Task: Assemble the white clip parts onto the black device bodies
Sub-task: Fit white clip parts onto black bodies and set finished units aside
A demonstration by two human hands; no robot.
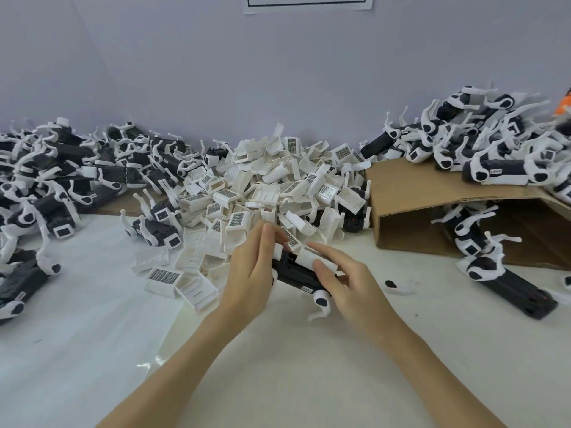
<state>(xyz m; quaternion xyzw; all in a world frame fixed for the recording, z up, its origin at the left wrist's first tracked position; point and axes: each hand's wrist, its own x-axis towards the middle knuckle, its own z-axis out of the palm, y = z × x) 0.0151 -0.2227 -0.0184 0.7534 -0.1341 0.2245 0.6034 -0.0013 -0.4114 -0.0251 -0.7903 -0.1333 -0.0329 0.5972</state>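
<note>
Over the white tabletop [278, 366], both hands meet on one long black plastic device body [296, 274], which lies with its long axis running from upper left down to lower right, just in front of the heaped pile of loose white clip parts [265, 193]. The left hand [251, 273] holds the body's upper-left end, fingers straight and closed against it, while the right hand [346, 284] presses a white ribbed plastic clip part [312, 256] onto the body's top face, its fingers lying along the clip with the thumb wrapped under. The clip sits between the two hands, nearer the left end of the body, so seating it looks to turn on a push along or down onto that diagonal axis, the left hand bracing against it. Whether the clip is already snapped home cannot be told. Finished units lie heaped on the left [61, 180] and over a brown cardboard box [432, 211] at right.
</note>
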